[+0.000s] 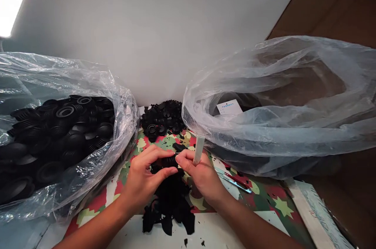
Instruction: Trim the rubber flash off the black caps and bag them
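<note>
A small black ribbed rubber part [169, 161] is pinched between the thumb and fingers of my left hand [142, 174]. My right hand [204, 174] is closed beside it, with its fingertips at the part's right edge. From that fist rises a flat whitish strip [199, 149], like a tool handle; its other end is hidden by the fingers. Under both hands lies a heap of torn black rubber scraps [172, 202], spilling onto a white sheet [211, 229].
On the left, a clear plastic bag [125, 111] holds many black ribbed parts [64, 111]. Another plastic bag [264, 135] at right contains a white printed card [229, 108]. Black pieces [166, 115] pile up behind my hands. Slim red and light-blue tools [235, 183] lie on the patterned cover [264, 202].
</note>
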{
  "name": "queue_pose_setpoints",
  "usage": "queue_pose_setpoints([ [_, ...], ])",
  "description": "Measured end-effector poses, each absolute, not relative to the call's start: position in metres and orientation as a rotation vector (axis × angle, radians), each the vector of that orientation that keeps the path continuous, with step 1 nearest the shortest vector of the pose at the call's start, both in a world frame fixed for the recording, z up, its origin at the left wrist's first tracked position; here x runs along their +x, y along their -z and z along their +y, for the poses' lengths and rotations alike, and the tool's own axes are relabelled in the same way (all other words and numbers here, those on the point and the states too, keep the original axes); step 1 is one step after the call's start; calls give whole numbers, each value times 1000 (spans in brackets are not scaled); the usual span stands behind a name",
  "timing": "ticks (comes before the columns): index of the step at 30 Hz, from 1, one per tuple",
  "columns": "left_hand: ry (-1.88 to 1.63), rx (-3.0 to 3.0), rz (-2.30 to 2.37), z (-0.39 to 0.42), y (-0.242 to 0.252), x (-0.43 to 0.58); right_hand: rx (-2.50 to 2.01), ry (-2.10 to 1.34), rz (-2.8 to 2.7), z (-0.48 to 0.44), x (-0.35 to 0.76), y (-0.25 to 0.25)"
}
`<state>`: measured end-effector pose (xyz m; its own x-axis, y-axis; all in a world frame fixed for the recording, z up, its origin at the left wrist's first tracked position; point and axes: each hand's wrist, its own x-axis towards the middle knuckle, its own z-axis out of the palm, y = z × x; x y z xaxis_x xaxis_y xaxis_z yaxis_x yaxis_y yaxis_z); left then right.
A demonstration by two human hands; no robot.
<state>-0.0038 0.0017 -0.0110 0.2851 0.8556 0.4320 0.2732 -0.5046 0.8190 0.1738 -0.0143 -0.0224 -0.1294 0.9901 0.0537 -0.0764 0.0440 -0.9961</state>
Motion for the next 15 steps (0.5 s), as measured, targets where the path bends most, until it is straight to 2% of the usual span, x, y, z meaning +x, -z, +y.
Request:
queue_pose_setpoints([
  [8,-1329,1774,965,8,10,-10,-969,-1569,-1061,-10,166,18],
  [10,-1323,1732,1004,11,7,-13,-1008,-1442,-1113,-2,168,17],
  [15,-1245,1625,1128,15,3,-15,-1020,-853,-1271,10,181,14],
])
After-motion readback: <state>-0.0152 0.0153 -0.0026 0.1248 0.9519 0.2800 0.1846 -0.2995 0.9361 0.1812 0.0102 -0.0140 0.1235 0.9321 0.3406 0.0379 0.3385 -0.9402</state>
